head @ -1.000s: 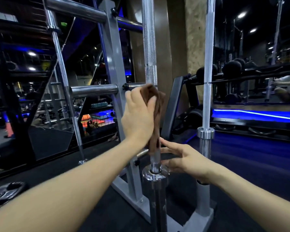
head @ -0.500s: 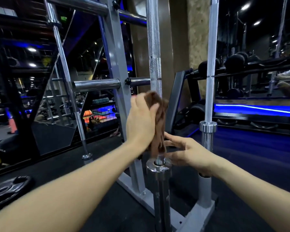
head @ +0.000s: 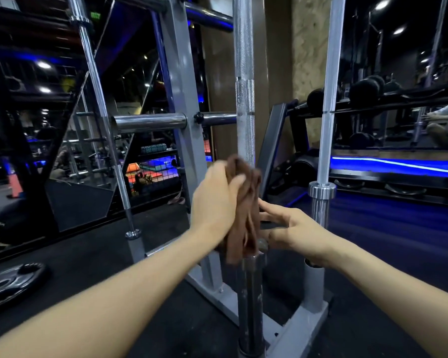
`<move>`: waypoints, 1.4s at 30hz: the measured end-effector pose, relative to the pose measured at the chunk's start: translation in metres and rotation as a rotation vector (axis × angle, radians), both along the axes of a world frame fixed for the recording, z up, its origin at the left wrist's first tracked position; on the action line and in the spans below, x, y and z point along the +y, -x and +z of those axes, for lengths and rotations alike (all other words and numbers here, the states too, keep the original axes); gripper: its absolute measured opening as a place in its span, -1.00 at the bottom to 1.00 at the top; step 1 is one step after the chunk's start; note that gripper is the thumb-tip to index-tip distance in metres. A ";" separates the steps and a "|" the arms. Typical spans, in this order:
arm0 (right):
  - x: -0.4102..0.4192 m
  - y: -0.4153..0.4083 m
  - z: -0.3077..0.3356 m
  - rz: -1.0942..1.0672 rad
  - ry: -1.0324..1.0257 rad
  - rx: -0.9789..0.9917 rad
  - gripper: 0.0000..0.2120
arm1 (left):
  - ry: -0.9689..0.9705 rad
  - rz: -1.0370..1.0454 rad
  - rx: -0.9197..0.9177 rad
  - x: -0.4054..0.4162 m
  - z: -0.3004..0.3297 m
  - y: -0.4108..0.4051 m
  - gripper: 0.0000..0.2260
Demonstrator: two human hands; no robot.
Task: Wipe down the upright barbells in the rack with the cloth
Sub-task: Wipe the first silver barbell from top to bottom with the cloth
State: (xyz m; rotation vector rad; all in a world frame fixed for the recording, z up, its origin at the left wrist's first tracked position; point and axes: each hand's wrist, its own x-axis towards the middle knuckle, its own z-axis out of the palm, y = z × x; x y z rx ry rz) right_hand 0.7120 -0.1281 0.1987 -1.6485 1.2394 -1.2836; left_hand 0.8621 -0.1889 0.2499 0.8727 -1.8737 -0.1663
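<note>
— Two hands work on one bar. The left hand wraps the brown cloth round the middle barbell, low down by its collar.
— And the right hand?
— Its fingers are straight and loose, touching the bar beside the cloth (holding nothing).
— What changed?
— A second ago the cloth sat higher; it has slid down the bar.
— Next?
— Probably rub back up, then do the right barbell in the rack.

left hand gripping brown cloth around upright barbell, right hand beside
</note>
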 end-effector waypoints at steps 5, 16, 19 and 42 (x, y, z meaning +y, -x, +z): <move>-0.005 0.002 -0.002 -0.005 -0.016 -0.004 -0.31 | -0.036 -0.032 -0.026 0.005 -0.020 0.002 -0.87; 0.000 0.000 0.005 -0.006 0.005 0.081 -0.34 | 0.049 0.007 0.059 0.002 0.006 0.004 -0.89; 0.001 0.000 0.005 0.004 0.022 0.089 -0.35 | 0.037 0.012 0.053 0.009 -0.011 0.008 -0.90; 0.063 -0.045 0.079 -0.086 0.318 -0.269 -0.81 | -0.730 -0.589 0.513 0.064 0.037 -0.009 -0.87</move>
